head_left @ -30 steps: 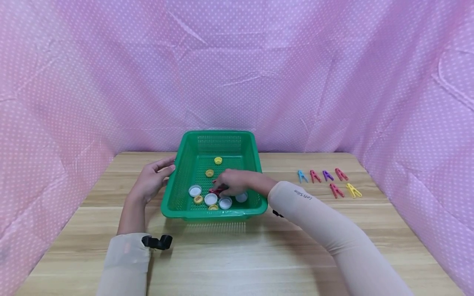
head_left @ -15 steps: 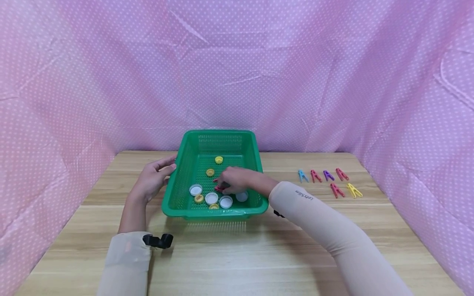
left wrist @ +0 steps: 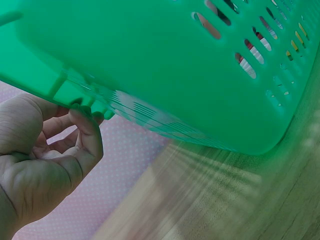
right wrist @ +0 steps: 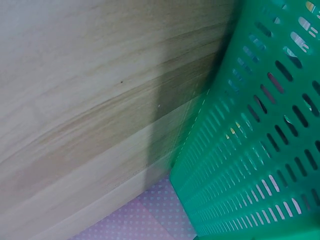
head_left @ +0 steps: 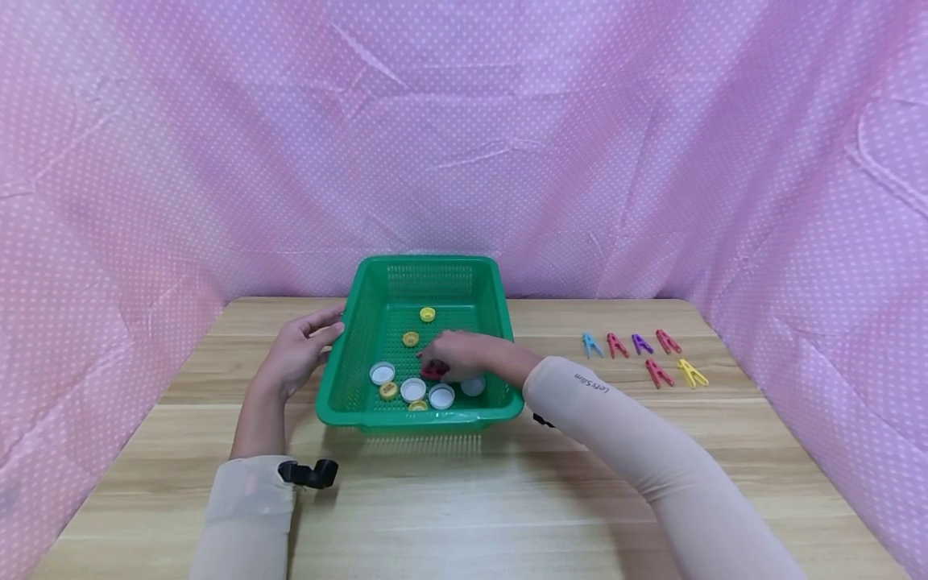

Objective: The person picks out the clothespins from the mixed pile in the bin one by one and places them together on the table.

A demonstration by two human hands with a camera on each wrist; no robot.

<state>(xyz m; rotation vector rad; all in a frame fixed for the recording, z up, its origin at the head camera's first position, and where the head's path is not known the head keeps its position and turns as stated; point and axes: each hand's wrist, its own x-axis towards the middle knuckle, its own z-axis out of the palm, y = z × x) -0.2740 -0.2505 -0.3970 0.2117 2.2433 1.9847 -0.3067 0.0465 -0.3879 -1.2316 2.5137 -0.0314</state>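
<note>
A green plastic basket (head_left: pixel 428 420) stands on the table, its side walls pierced with slots. My left hand (head_left: pixel 293 354) holds its left rim; in the left wrist view, thumb and fingers (left wrist: pixel 86 131) pinch the rim's edge. Inside the basket, my right hand (head_left: pixel 460 354) reaches down with curled fingers around a red clothespin (head_left: pixel 433 371), mostly hidden by the hand. White bottle caps (head_left: pixel 413 391) and yellow caps (head_left: pixel 410 339) lie around it on the basket floor. The right wrist view shows only the basket's slotted side wall (right wrist: pixel 240 175), with the right hand out of sight.
Right of the basket, several clothespins lie in two rows: a blue clothespin (head_left: pixel 591 345), a purple clothespin (head_left: pixel 641 344), a yellow clothespin (head_left: pixel 692 373) and red ones (head_left: pixel 659 373). A pink dotted curtain (head_left: pixel 464 161) hangs behind the wooden table (head_left: pixel 435 515).
My right fingers have shifted slightly within the basket and drawn in around the red clothespin, which now shows less. The left hand and the basket stay in place.
</note>
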